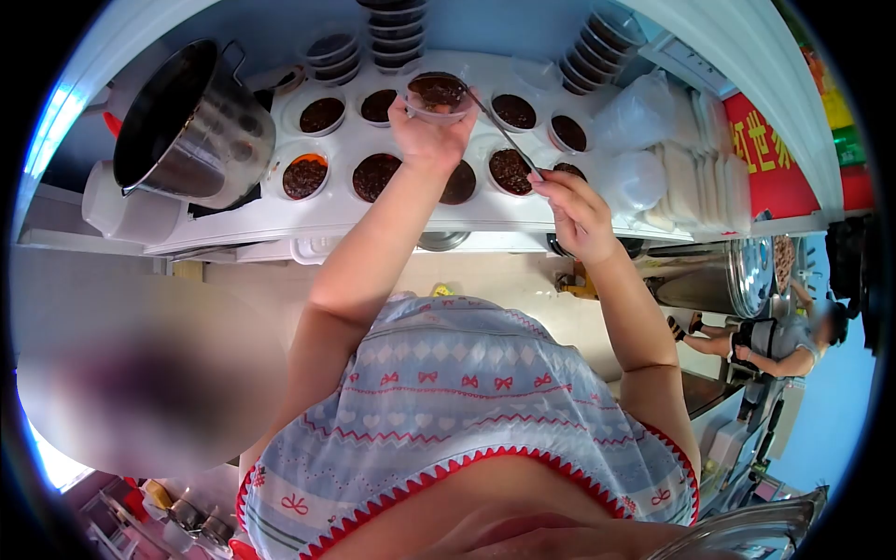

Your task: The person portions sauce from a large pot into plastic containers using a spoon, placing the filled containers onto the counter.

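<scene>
My left hand is closed around a clear plastic bowl with dark reddish-brown sauce in it, raised above the white counter. My right hand pinches the end of a long thin metal utensil, likely a spoon; its far tip reaches the bowl's rim, and its head is hard to make out. Around both hands stand several open bowls of the same dark sauce, among them one bowl just left of my right fingers and another bowl beside my left wrist.
A large steel pot stands at the counter's left end. Stacks of filled tubs line the back, with another stack at right. Bagged lids or containers lie on the right. Another person is farther off at right.
</scene>
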Demonstrator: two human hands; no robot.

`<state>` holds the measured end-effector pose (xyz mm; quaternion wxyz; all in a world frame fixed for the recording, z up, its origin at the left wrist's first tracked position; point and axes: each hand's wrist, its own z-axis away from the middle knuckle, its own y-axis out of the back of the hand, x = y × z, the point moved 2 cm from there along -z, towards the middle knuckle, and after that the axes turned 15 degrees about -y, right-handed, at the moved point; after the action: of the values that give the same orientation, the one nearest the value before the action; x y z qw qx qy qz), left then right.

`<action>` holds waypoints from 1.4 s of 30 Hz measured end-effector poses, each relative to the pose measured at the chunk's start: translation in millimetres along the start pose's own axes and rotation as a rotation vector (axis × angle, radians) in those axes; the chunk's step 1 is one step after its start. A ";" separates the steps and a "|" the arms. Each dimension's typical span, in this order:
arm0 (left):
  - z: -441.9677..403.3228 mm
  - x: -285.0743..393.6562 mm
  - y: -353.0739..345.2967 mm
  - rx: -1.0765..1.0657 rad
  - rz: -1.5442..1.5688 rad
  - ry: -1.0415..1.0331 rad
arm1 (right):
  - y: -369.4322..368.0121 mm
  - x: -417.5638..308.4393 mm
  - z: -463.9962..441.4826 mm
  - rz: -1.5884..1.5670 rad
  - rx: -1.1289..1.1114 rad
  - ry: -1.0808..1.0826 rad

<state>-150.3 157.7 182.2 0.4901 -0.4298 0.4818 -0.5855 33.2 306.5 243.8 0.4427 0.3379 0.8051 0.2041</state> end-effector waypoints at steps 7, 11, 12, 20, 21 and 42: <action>1.7 -1.7 -4.1 0.000 -0.022 -0.033 | -5.2 3.2 1.2 0.104 -0.023 0.062; -2.9 -1.5 1.1 -0.051 0.030 0.012 | -1.9 3.2 0.6 0.111 -0.003 0.079; 0.1 -0.7 0.5 -0.052 0.022 0.010 | -3.4 3.3 1.3 0.126 -0.018 0.087; -0.6 -0.8 0.6 -0.050 0.019 0.001 | -2.7 2.9 1.1 0.133 -0.012 0.095; 0.5 -1.0 2.6 -0.053 0.001 0.000 | -2.8 3.2 5.0 0.130 -0.008 0.102; -0.5 -8.6 1.6 -0.037 -0.029 0.053 | 6.9 1.1 -10.9 -0.091 0.135 -0.033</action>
<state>-149.3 166.2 180.3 0.4608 -0.4301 0.4991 -0.5946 26.1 311.7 253.2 0.4406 0.3335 0.8242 0.1235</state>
